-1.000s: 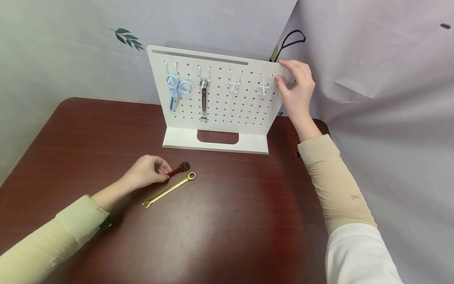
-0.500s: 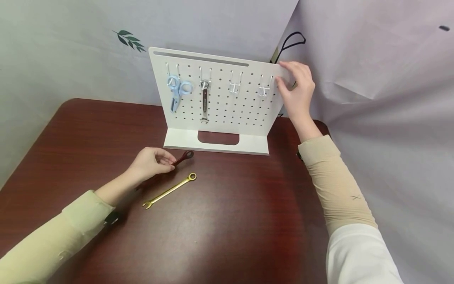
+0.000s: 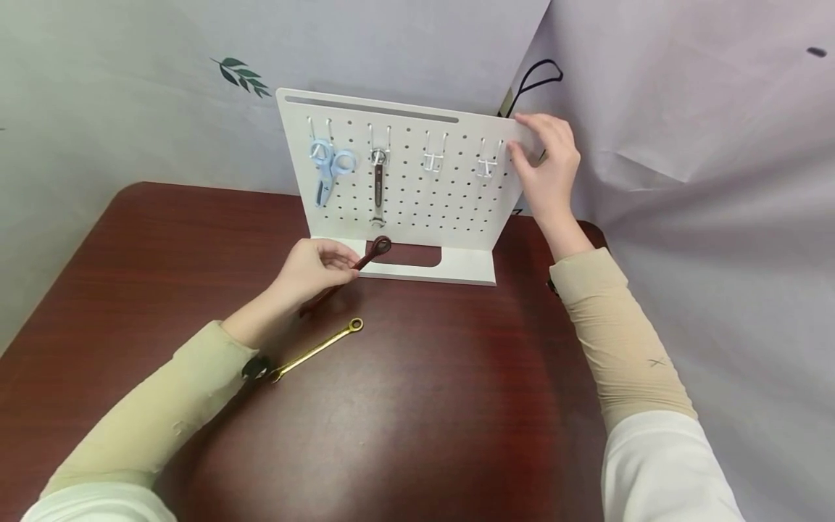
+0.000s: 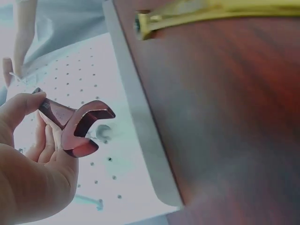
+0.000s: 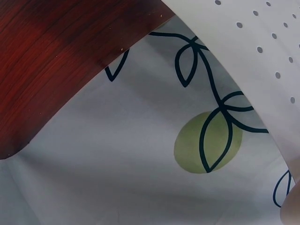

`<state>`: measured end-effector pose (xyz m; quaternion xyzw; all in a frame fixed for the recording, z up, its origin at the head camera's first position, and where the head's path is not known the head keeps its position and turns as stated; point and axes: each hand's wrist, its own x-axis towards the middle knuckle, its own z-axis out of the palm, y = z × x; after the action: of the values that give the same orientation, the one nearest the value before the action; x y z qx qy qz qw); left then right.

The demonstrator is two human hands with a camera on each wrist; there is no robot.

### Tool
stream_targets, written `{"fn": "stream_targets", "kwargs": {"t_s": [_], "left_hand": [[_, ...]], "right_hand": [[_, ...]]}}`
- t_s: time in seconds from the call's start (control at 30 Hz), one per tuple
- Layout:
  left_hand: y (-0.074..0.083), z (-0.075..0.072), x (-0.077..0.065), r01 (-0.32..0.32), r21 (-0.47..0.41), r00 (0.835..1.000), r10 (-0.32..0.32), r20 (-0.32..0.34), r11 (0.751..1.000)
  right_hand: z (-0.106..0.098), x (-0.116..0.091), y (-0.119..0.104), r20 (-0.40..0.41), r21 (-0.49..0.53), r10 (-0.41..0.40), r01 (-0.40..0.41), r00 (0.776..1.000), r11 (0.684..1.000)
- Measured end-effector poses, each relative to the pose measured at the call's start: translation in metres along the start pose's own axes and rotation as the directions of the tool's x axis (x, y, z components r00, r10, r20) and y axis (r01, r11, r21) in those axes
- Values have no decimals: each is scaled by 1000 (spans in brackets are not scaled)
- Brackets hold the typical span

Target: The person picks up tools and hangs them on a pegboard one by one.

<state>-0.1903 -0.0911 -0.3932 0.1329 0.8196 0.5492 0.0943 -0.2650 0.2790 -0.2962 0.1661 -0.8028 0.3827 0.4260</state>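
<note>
My left hand (image 3: 320, 265) pinches a dark red wrench (image 3: 377, 249) by its shaft, its ring end pointing up toward the pegboard. The wrench's forked end (image 4: 84, 129) faces the left wrist camera. At the upper right, my right hand (image 3: 550, 161) holds the side edge of the white pegboard (image 3: 417, 210) between thumb and fingers. Light blue scissors (image 3: 325, 170) hang on the leftmost hook. A dark-handled wrench (image 3: 378, 185) hangs from the hook beside them. A yellow wrench (image 3: 317, 350) lies on the table, its forked end partly behind the left wrist's camera.
Two bare wire hooks (image 3: 433, 161) are on the right half of the pegboard, which stands near the back of the dark red table (image 3: 417, 406). Patterned cloth (image 5: 117, 154) hangs behind it and to the right.
My left hand has lifted the red wrench from beside the yellow one and carried it up and right, to the pegboard's base. My right hand stays on the board's edge.
</note>
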Motion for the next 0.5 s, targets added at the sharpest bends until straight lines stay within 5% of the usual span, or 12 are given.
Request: {"fn": "stream_targets", "kwargs": {"t_s": [0.5], "left_hand": [[54,29,37,-71,-253,994,49,-94,965]], "right_hand": [[1,0,1,-6,-18,-6,6,1000,1000]]}}
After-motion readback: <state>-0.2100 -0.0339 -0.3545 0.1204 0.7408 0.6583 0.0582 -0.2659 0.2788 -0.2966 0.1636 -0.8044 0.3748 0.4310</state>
